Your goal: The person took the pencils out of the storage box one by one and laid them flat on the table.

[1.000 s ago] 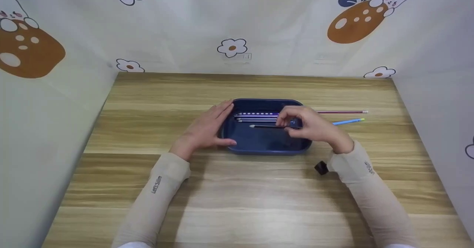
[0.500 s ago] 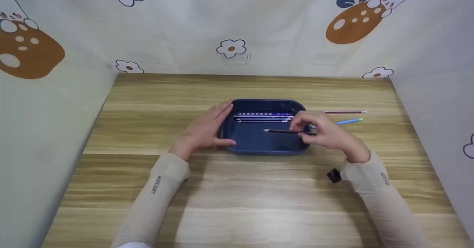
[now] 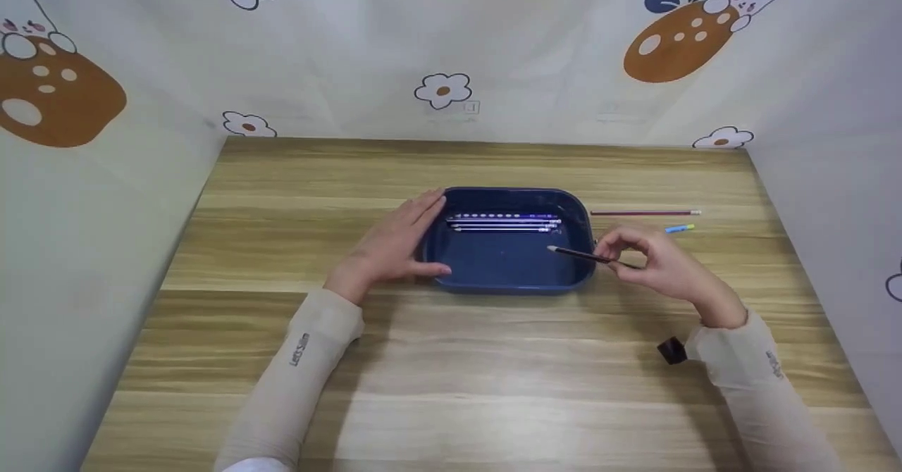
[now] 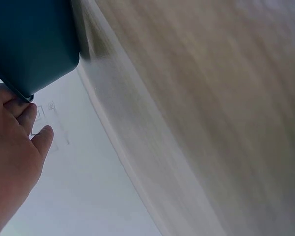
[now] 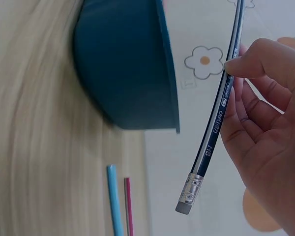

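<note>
My right hand (image 3: 655,264) pinches a dark pencil (image 3: 578,253) between thumb and fingers, its tip pointing left over the right rim of a blue plastic box (image 3: 511,289). In the right wrist view the pencil (image 5: 217,113) shows silver stripes, "HB" lettering and a grey eraser in a metal band. My left hand (image 3: 387,243) rests against the box's left end, fingers fairly straight along the rim and thumb at the front corner. Several pencils (image 3: 500,224) lie side by side inside the box, towards its back, one with white dots.
A dark red pencil (image 3: 645,213) lies on the wooden table (image 3: 493,387) to the right of the box. Nearer me is a blue pencil (image 3: 680,228) with a yellow-green end, partly hidden by my right hand. Patterned cloth (image 3: 535,49) stands behind the table.
The right hand has moved right and towards me with the dark pencil, from above the box to its right edge, uncovering the pencils inside. The left hand has stayed in place.
</note>
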{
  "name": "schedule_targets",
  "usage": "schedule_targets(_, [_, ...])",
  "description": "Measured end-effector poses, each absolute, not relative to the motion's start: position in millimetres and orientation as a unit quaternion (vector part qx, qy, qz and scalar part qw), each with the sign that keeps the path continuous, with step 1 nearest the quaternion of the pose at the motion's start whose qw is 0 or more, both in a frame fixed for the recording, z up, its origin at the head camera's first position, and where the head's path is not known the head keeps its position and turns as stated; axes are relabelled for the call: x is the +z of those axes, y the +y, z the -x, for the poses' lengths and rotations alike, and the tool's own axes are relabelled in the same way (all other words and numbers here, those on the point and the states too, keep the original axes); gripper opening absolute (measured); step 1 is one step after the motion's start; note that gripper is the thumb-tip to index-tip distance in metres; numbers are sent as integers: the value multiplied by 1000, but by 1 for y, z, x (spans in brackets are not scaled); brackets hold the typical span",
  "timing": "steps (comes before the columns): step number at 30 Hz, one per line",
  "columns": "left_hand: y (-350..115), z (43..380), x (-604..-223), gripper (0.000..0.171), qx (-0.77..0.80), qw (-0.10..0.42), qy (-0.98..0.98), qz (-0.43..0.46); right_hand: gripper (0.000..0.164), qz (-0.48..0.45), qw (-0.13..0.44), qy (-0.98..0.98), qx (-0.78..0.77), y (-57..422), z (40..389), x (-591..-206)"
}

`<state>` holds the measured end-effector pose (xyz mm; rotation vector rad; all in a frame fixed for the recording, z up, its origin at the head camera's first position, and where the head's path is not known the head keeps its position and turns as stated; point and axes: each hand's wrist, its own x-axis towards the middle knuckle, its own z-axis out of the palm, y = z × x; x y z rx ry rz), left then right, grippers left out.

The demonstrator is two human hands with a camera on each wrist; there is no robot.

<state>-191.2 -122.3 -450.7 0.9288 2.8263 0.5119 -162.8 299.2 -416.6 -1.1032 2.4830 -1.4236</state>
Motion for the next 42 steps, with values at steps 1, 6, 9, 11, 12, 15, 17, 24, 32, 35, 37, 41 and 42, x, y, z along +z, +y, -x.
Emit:
schedule_targets(1, [-122, 191, -451, 115, 171, 61, 934, -307, 34, 357, 36, 809, -466, 303, 162, -419])
schedule_targets(6, [-121, 191, -450, 115, 172, 62, 935, -303, 34, 346, 27, 813, -468, 323, 158, -427])
schedule_targets(9, [-121, 191, -449, 114, 176, 66, 935, -300, 34, 328, 26, 822, -464, 334, 156, -430])
schedule_targets(11, [-121, 191, -449, 114, 179, 70, 935, -297, 34, 315, 25, 830, -461, 341, 154, -432])
schedule_targets(12, [-121, 191, -449, 114, 179, 71, 935, -297, 34, 309, 24, 833, -458, 344, 153, -432])
schedule_targets(15, [-122, 192, -449, 114, 177, 67, 934, -302, 33, 298, 19, 844, -446, 353, 151, -435])
schedule_targets(17, [-122, 193, -449, 115, 171, 62, 934, -306, 34, 293, 15, 852, -435, 359, 149, -437])
schedule_targets(24, [-121, 193, -450, 114, 168, 59, 934, -310, 33, 281, 14, 876, -392, 381, 148, -446])
schedule_targets(32, [-121, 192, -449, 114, 169, 63, 935, -307, 27, 245, 63, 906, -340, 397, 150, -450])
schedule_targets(35, [-122, 192, -449, 114, 171, 63, 935, -305, 27, 235, 75, 913, -325, 400, 153, -450])
schedule_targets(37, [-122, 192, -449, 115, 171, 64, 935, -305, 26, 233, 80, 917, -314, 402, 155, -449])
schedule_targets(41, [-122, 191, -450, 115, 169, 65, 935, -306, 25, 227, 95, 920, -304, 405, 159, -447])
schedule_targets(42, [-122, 191, -450, 115, 168, 65, 935, -306, 24, 225, 99, 921, -302, 405, 160, -447])
